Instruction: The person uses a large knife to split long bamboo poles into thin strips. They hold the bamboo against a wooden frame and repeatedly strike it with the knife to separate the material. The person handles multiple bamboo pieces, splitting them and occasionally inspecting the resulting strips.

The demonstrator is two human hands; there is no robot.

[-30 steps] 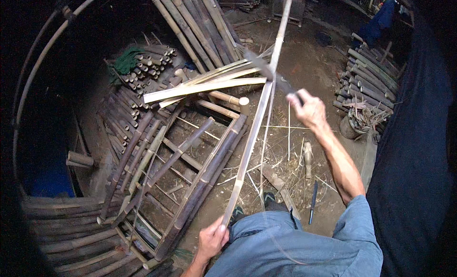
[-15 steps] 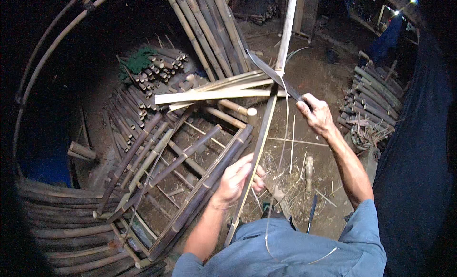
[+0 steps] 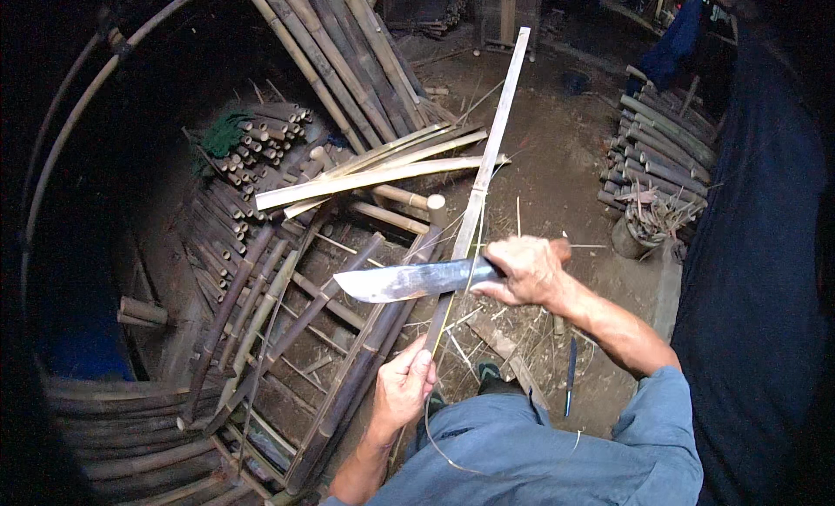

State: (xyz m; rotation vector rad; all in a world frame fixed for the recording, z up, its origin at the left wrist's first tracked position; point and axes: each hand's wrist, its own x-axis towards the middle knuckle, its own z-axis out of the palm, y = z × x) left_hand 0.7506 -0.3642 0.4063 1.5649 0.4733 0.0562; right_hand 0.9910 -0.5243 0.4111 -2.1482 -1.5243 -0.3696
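My left hand [image 3: 404,389] grips the near end of a long pale bamboo strip [image 3: 494,141] that slants up and away to the top of the view. My right hand [image 3: 526,269] holds the handle of a broad-bladed knife [image 3: 400,280]. The blade lies crosswise against the strip, pointing left, a little above my left hand. A thin peeled sliver [image 3: 452,449] curls down over my blue trousers [image 3: 557,454].
A dark bamboo ladder-like frame [image 3: 339,332] lies on the ground left of the strip. Split pale slats [image 3: 365,180] rest across it. Bundled bamboo poles [image 3: 261,132] lie behind, more poles [image 3: 661,154] at right. A second small blade [image 3: 570,376] lies on the dirt.
My left hand slid along the strip, farther up half a second ago, and now grips it above my lap. My right hand brought the knife down and across, and the blade now points left.
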